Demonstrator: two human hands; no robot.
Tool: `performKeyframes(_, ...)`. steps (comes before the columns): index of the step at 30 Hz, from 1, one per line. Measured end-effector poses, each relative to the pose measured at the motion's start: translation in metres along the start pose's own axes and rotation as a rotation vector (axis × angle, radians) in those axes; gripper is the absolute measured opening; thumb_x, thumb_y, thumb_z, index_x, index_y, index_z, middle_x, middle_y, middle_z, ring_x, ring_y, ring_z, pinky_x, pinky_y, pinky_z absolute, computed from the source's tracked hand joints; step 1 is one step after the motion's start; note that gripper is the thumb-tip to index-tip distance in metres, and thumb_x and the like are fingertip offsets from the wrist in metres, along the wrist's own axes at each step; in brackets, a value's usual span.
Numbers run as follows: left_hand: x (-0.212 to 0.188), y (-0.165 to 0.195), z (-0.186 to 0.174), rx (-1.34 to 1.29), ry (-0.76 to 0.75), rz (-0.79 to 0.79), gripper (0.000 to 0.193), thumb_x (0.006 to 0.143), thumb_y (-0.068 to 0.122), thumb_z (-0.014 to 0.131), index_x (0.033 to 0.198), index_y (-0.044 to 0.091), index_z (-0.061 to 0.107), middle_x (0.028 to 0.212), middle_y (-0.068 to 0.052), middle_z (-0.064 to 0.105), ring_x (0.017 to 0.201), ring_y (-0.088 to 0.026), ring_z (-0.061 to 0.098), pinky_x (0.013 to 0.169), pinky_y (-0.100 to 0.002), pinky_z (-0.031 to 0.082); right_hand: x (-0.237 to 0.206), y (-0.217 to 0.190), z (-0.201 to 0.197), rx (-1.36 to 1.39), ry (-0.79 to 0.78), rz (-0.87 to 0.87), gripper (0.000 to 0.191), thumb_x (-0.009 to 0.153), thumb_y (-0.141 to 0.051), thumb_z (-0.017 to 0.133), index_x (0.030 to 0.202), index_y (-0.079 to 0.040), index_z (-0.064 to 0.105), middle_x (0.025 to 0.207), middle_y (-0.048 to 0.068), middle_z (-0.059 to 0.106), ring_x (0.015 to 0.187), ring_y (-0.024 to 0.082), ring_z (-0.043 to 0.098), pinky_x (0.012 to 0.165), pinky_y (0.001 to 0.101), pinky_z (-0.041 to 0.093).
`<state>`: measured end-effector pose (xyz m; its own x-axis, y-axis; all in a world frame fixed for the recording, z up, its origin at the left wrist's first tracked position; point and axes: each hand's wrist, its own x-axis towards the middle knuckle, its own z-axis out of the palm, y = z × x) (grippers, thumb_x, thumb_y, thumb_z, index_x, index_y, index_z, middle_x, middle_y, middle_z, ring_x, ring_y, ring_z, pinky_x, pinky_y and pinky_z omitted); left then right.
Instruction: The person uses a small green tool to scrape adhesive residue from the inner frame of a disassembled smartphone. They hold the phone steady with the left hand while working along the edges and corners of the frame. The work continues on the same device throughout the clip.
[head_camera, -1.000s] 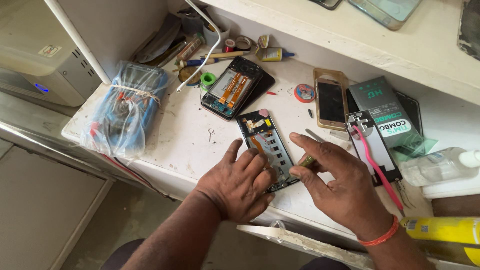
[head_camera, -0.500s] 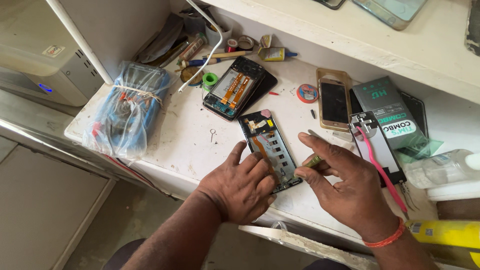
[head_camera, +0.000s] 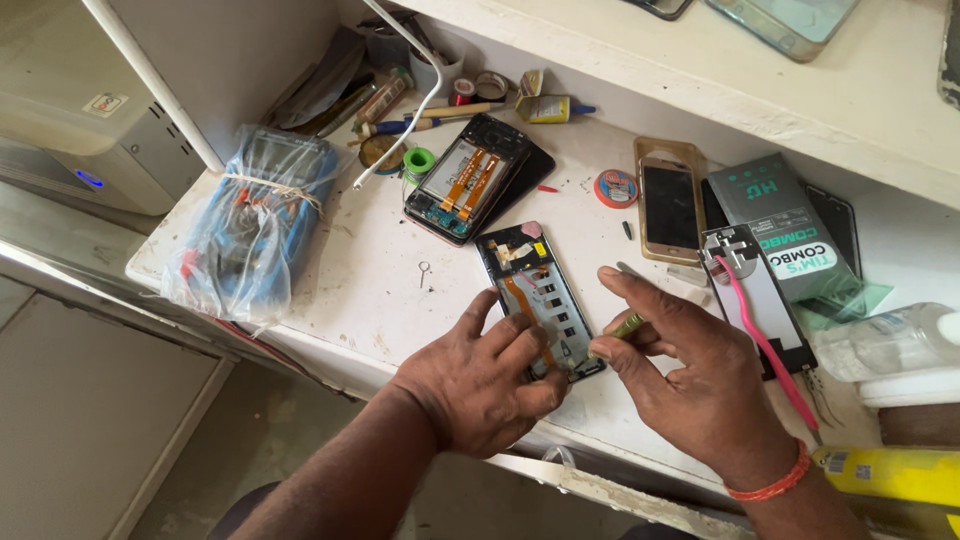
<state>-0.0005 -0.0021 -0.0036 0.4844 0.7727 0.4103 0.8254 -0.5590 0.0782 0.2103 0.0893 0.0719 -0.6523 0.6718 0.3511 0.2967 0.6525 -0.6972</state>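
Note:
An opened phone (head_camera: 532, 285) lies back-off on the white workbench (head_camera: 380, 290), its board and orange flex cable showing. My left hand (head_camera: 478, 380) presses on the phone's lower end and holds it down. My right hand (head_camera: 690, 370) pinches a small green-handled screwdriver (head_camera: 622, 328), its tip at the phone's lower right edge. An orange band circles my right wrist.
A second opened phone (head_camera: 462, 188) lies further back. A gold phone (head_camera: 668, 203), a green box (head_camera: 785, 225), a phone frame with a pink tool (head_camera: 762, 325), a bagged blue device (head_camera: 250, 220), a SIM pin (head_camera: 425, 272), a clear bottle (head_camera: 890, 340) and several tools by the wall surround the spot.
The view has shifted slightly; both hands stay on the phone, the right hand with the screwdriver edging along its lower right edge.

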Motion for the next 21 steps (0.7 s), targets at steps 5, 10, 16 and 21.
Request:
performKeyframes(5,-0.001,-0.002,0.0,0.001,-0.004,0.034,0.035,0.088,0.036,0.063,0.12,0.023,0.061,0.12,-0.015,0.06,0.124,-0.037,0.057,0.111,-0.075,0.035,0.0,0.001,0.0,-0.001,0.001,-0.012,0.06,0.083,-0.004,0.079,0.14,-0.006,0.059,0.107,0.009,0.076,0.087,0.01,0.075,0.076,0.028,0.062)
performKeyframes(10,0.0,-0.002,0.0,-0.014,0.044,0.047,0.027,0.09,0.033,0.063,0.113,0.02,0.063,0.119,-0.014,0.063,0.123,-0.036,0.06,0.112,-0.073,0.037,-0.003,0.002,0.002,0.012,0.035,0.023,0.061,0.084,-0.004,0.079,0.141,-0.006,0.059,0.094,0.007,0.077,0.084,0.01,0.075,0.075,0.0276,0.064)
performKeyframes(16,0.0,-0.001,-0.001,-0.012,0.068,0.052,0.024,0.088,0.033,0.064,0.106,0.018,0.067,0.115,-0.013,0.065,0.12,-0.035,0.061,0.112,-0.069,0.037,-0.006,-0.003,0.006,-0.053,0.072,0.035,0.062,0.084,-0.004,0.079,0.143,-0.008,0.057,0.092,0.007,0.077,0.082,0.01,0.075,0.075,0.0268,0.066)
performKeyframes(21,0.003,0.001,-0.008,-0.086,0.043,0.009,0.016,0.088,0.029,0.067,0.097,0.016,0.068,0.113,-0.01,0.065,0.117,-0.033,0.062,0.114,-0.063,0.036,-0.008,-0.011,0.01,-0.071,0.093,0.086,0.064,0.085,-0.004,0.078,0.144,-0.01,0.056,0.089,0.007,0.076,0.077,0.01,0.075,0.074,0.0278,0.063)
